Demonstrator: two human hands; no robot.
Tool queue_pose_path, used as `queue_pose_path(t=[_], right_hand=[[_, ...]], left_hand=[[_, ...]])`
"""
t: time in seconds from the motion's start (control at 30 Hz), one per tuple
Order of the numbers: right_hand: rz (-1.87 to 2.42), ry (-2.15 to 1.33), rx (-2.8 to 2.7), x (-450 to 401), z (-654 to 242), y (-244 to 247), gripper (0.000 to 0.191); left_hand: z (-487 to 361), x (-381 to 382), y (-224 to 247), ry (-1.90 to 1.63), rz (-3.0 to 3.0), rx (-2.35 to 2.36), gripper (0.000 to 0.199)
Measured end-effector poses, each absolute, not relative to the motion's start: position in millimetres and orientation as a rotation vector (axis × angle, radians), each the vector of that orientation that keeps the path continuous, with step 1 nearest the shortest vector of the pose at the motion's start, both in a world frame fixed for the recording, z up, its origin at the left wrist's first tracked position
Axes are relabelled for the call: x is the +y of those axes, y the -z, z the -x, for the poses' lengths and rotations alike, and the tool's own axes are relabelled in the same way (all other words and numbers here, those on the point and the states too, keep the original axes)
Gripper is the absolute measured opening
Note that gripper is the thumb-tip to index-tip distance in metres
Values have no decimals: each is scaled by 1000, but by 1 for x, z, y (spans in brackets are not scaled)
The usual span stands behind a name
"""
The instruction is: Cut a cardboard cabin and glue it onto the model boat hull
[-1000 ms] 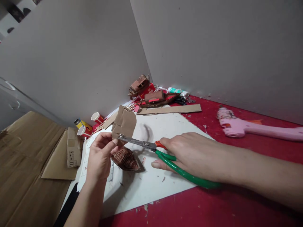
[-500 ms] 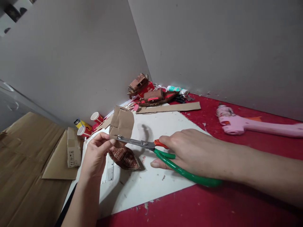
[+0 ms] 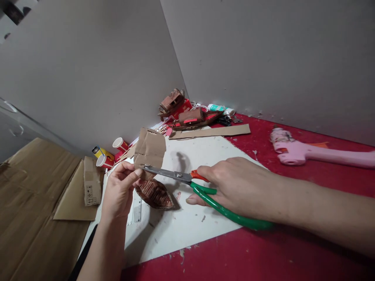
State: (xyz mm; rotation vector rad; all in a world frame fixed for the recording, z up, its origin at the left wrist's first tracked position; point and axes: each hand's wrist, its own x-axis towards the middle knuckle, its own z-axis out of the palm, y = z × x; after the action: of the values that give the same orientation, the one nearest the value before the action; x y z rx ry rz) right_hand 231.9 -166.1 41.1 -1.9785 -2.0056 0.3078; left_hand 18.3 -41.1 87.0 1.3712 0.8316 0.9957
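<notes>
Between the thumb and fingers of my left hand is the lower left edge of a curved, creased piece of brown cardboard. My right hand is closed round scissors with green and orange handles. Their metal blades lie across the lower part of the cardboard, tips near my left thumb, and look closed or nearly so. Below the cardboard, a small brown boat-shaped piece with a ribbed inside rests on the white board. A clear ruler lies beside it, partly hidden by my left hand.
Brown boat models stand by the wall corner, behind a long cardboard strip. A pink glue gun lies right on the red table. Paper cups and large cardboard are at left.
The cardboard has tilted slightly, and the scissor tips sit a little higher on it. Both hands keep their grips. The whole view has shifted slightly.
</notes>
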Motion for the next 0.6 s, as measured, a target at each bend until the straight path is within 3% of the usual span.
queue_pose_path(t=[0.3, 0.6], right_hand=[[1912, -126, -1977, -169, -227, -36, 42], [1894, -181, -1951, -171, -225, -37, 44]], left_hand=[[-17, -41, -96, -968, -1365, 792, 30], [-4, -35, -100, -882, -1410, 774, 24]])
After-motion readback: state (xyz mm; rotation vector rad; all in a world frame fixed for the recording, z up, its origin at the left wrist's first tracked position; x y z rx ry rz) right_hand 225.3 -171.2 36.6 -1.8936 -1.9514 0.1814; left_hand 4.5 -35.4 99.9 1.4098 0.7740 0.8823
